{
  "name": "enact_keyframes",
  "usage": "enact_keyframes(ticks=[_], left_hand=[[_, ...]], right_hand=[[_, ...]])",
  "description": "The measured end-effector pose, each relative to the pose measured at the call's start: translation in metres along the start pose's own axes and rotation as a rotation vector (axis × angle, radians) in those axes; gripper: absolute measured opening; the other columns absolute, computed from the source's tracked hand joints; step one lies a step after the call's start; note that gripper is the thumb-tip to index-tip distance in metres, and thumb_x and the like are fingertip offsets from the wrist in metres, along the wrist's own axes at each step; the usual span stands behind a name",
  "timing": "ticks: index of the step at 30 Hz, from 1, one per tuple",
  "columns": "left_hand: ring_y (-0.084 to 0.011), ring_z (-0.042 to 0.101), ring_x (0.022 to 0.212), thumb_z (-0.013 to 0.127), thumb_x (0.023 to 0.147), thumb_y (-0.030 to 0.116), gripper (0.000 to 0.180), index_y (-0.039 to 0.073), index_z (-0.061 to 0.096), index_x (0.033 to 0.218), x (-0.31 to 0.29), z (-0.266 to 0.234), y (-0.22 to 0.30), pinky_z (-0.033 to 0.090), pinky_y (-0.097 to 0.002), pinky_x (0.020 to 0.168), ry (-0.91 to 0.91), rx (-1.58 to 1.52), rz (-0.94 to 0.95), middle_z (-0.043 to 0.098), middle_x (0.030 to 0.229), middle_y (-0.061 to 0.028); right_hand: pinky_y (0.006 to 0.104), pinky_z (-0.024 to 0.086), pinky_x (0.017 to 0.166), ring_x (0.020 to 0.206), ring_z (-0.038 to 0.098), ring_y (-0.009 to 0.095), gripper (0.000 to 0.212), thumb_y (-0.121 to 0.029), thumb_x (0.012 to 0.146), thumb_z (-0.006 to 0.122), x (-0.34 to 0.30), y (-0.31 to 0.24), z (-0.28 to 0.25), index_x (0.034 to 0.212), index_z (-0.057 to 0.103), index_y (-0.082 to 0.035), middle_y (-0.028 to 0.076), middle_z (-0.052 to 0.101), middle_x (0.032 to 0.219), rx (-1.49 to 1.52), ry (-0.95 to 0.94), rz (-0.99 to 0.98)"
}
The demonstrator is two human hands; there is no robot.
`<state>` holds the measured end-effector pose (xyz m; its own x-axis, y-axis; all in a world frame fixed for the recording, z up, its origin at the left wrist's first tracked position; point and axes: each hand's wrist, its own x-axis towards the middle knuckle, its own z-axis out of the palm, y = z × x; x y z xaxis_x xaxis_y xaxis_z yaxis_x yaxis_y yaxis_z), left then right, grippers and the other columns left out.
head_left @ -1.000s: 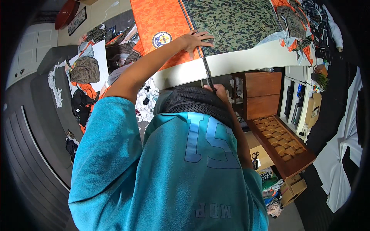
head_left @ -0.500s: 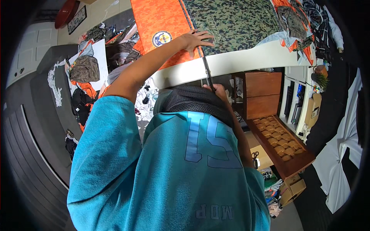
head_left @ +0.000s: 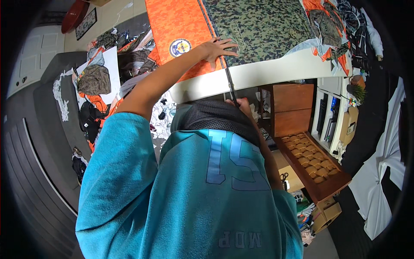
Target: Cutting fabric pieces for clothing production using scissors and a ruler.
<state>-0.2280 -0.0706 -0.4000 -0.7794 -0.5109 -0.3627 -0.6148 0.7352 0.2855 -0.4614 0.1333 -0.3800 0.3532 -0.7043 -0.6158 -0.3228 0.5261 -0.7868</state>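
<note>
My left hand lies flat with fingers spread across the seam where an orange camouflage panel meets a green camouflage panel. Both panels rest on the white table. Along that seam runs a long black zipper, passing under my left hand and over the table's near edge. Just below the edge, close to my waist, my right hand grips the zipper's lower end. My clothing partly hides those fingers.
The white table has a curved near edge. Crumpled orange and dark garments lie at its right end. A wooden chair with a tufted seat stands at the right, beside a white shelf. Fabric scraps cover the floor at left.
The panels and zipper have shifted slightly left under my left hand, which stays spread. My right hand has moved a little down and left, still holding the zipper's end.
</note>
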Motion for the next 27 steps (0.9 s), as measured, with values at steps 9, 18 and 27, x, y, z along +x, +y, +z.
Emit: enact_keyframes(ticks=[9,18,27], left_hand=[[-0.0248,0.009,0.142,0.088,0.033,0.041,0.125,0.038,0.027,0.142,0.002,0.000,0.001,0.023,-0.0531,0.109,-0.005,-0.008,-0.001,0.009,0.155,0.0079],[-0.0247,0.009,0.142,0.087,0.032,0.041,0.125,0.038,0.027,0.142,0.001,0.004,0.000,0.023,-0.0532,0.109,0.011,-0.015,0.012,0.010,0.155,0.0071],[-0.0248,0.008,0.142,0.088,0.032,0.041,0.126,0.038,0.027,0.142,0.001,0.001,0.001,0.022,-0.0536,0.109,0.005,-0.018,0.008,0.010,0.155,0.0068]], right_hand=[[0.0251,0.032,0.051,0.055,0.040,0.008,0.042,-0.041,0.086,0.065,0.002,0.003,-0.005,0.061,0.050,-0.009,-0.003,0.045,0.059,-0.001,-0.040,0.060],[0.0241,0.031,0.050,0.053,0.037,0.008,0.044,-0.039,0.086,0.065,0.000,0.002,0.001,0.059,0.046,-0.010,-0.004,0.041,0.058,0.051,-0.015,0.021],[0.0253,0.031,0.052,0.055,0.038,0.008,0.044,-0.039,0.087,0.063,-0.001,-0.002,0.000,0.060,0.049,-0.008,-0.003,0.044,0.059,0.043,-0.027,0.060]])
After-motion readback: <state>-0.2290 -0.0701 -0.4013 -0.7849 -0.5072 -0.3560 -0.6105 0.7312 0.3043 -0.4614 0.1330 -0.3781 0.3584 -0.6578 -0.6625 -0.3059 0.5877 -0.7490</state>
